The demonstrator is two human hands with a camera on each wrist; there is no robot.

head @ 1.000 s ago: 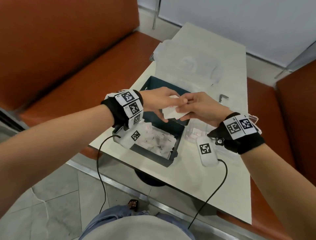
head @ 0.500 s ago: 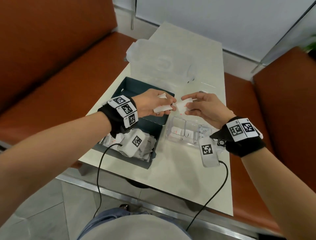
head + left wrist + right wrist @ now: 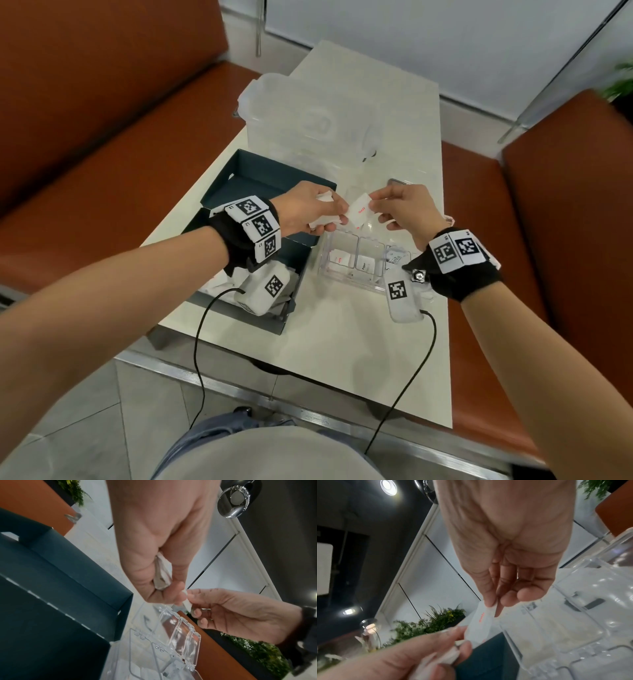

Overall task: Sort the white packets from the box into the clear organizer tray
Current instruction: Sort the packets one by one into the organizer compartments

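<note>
My left hand grips a small bunch of white packets above the right edge of the dark teal box; the same bunch of packets shows crumpled in its palm. My right hand pinches one white packet with red print between thumb and forefinger, just above the far end of the clear organizer tray. That packet still touches the left fingertips. The tray's near compartments hold a few packets. More packets lie in the box, partly hidden by my left wrist.
The tray's clear lid lies open behind the hands. A clear plastic bag sits at the table's far end. Orange bench seats flank the white table. Cables run from both wrist units over the near table edge.
Both hands have shifted right from over the box toward the tray. The right hand has drawn one packet out of the left hand's bunch, and the hands have come slightly apart.
</note>
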